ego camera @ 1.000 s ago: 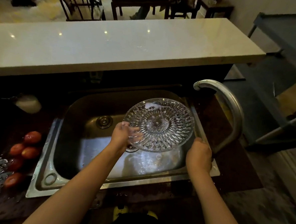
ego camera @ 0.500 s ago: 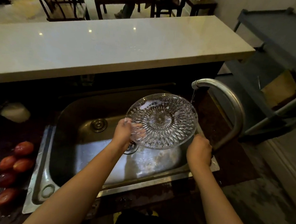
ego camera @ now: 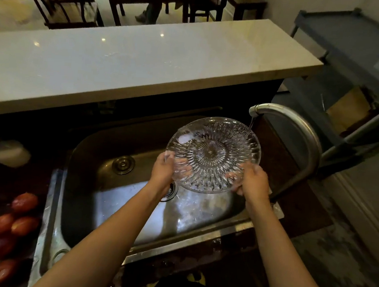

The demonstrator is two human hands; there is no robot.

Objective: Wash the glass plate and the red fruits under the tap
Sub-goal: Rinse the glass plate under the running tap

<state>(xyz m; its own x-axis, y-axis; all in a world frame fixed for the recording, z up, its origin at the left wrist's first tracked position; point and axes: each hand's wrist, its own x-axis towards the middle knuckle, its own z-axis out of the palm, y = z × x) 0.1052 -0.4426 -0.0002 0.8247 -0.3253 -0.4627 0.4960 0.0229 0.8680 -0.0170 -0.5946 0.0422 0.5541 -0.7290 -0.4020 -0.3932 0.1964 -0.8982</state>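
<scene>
A cut-glass plate [ego camera: 212, 152] is held tilted over the steel sink [ego camera: 135, 208]. My left hand [ego camera: 163, 170] grips its near-left rim and my right hand [ego camera: 251, 181] grips its near-right rim. A thin stream of water runs from the curved tap [ego camera: 304, 132] onto the plate's far right edge. Several red fruits [ego camera: 15, 223] lie wet on the dark counter left of the sink.
A long pale stone counter [ego camera: 133, 60] stands behind the sink. A white object [ego camera: 8, 153] lies on the dark counter at the left. A grey metal rack [ego camera: 352, 71] stands to the right. Chairs and a table are beyond the counter.
My right hand left the tap's base and took hold of the plate's right rim. Water started running. The plate moved right, under the spout.
</scene>
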